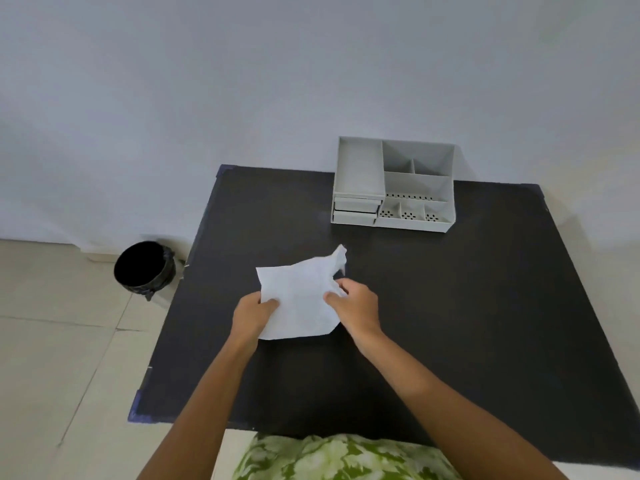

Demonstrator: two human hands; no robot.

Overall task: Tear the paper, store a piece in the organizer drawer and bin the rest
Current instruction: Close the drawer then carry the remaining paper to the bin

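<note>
A white sheet of paper point(298, 297) is held above the black table point(450, 306), near its middle. My left hand point(251, 315) pinches the sheet's left edge. My right hand point(355, 308) grips its right side, where the paper is crumpled and a corner sticks up. A grey desk organizer point(393, 185) stands at the table's far edge; its two small drawers point(355, 211) at the front left look shut. A round black bin point(143, 268) sits on the floor left of the table.
A pale wall rises behind the table. Light floor tiles point(62, 358) spread to the left. Green patterned clothing point(339, 459) shows at the bottom edge, against the table's near side.
</note>
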